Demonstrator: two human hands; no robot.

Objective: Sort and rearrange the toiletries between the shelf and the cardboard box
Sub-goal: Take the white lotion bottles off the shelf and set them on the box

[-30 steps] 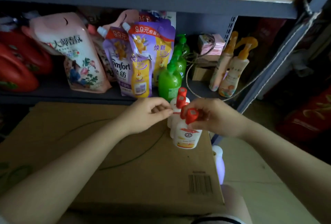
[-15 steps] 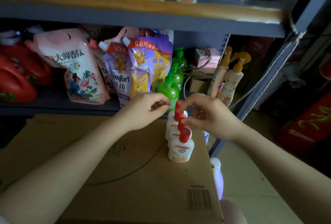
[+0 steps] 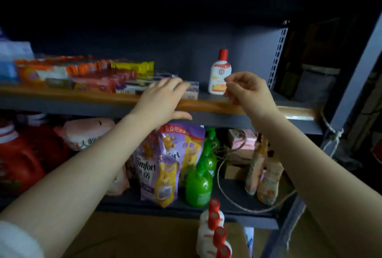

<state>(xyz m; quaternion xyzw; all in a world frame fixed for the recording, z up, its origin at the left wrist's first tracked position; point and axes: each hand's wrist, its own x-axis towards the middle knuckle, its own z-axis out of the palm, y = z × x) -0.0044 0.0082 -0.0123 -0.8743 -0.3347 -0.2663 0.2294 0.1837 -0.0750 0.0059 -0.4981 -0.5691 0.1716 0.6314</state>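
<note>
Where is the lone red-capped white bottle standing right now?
The red-capped white bottle stands upright on the upper shelf, right of centre in the head view, between the clear box and the right hand.

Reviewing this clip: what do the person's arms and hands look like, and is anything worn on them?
Both forearms are bare. The left hand and right hand wear no gloves, and no rings or watch are visible. A bit of white sleeve shows at the left arm's lower edge.
</note>
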